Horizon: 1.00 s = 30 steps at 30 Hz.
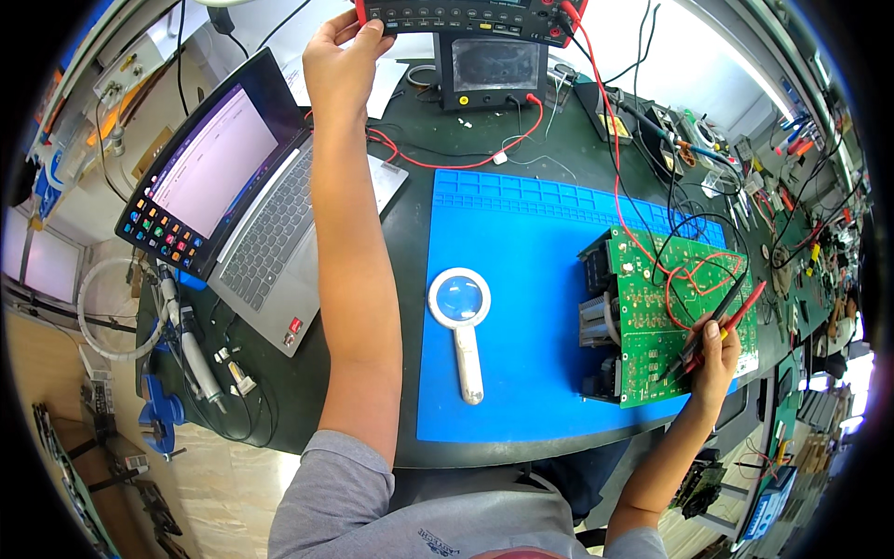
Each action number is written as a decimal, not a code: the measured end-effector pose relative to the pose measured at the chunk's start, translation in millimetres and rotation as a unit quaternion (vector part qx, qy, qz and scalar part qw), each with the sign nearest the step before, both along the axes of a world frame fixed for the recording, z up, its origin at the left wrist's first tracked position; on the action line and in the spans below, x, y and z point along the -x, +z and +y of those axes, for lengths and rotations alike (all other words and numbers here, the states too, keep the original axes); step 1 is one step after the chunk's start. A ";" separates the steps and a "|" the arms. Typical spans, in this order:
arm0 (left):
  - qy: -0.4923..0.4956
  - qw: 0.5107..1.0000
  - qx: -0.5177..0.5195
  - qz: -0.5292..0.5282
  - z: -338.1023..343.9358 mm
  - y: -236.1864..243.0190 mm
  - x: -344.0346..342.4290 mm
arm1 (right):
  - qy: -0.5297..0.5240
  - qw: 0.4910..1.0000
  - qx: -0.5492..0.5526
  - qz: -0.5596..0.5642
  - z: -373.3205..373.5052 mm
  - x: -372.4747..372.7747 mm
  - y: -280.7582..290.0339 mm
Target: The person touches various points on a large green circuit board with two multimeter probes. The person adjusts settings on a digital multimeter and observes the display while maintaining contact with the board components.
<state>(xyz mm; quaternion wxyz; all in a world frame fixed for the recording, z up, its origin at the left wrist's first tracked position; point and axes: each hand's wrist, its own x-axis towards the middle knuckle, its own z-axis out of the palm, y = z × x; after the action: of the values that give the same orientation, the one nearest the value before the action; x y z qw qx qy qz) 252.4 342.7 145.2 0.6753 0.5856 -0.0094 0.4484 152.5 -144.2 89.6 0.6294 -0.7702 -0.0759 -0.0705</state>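
At the far edge of the bench, my left hand [346,70] grips the left end of a bench multimeter [456,20]. Its thumb lies on the front panel beside the buttons; some fingers are hidden behind the casing. My right hand [715,359] is closed around two test probes, a black probe [727,300] and a red probe [749,304]. Their tips point down at a green circuit board [643,321]; whether they touch it I cannot tell. The board stands over black and grey parts on the right of a blue work mat [531,373]. Red and black leads run up to the multimeter.
A white-handled magnifying glass [470,368] lies on the mat. To the left stands an open laptop [265,219]. Under the multimeter sits a dark instrument [494,67] with a screen and red and black leads. Tools and cables crowd the right side.
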 end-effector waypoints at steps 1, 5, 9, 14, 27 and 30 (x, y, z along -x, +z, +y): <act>0.004 1.000 -0.002 0.001 -0.5 0.7 0.2 | 0.000 1.000 -0.001 0.000 0.0 0.2 0.1; -0.014 1.000 -0.002 0.024 1.4 2.4 4.3 | -0.003 1.000 0.000 -0.001 -0.1 -0.2 0.4; -0.036 0.999 -0.005 0.022 5.4 1.6 4.6 | 0.002 1.000 -0.003 0.002 -0.4 -0.3 0.3; -0.014 1.000 -0.024 0.014 4.8 0.4 2.4 | 0.003 1.000 -0.002 0.004 -0.8 -0.1 0.0; -0.002 0.999 -0.036 0.028 4.1 0.9 3.4 | 0.003 1.000 0.004 0.008 0.4 -0.2 2.1; -0.005 0.998 -0.044 0.034 5.2 -0.1 2.7 | 0.003 1.000 0.003 0.009 0.3 -0.6 1.8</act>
<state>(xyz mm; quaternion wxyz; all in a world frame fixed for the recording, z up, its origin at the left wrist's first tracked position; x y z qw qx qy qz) 249.7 348.0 145.1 0.6507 0.6299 -0.0089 0.4240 153.0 -144.0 91.5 0.6277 -0.7725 -0.0731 -0.0618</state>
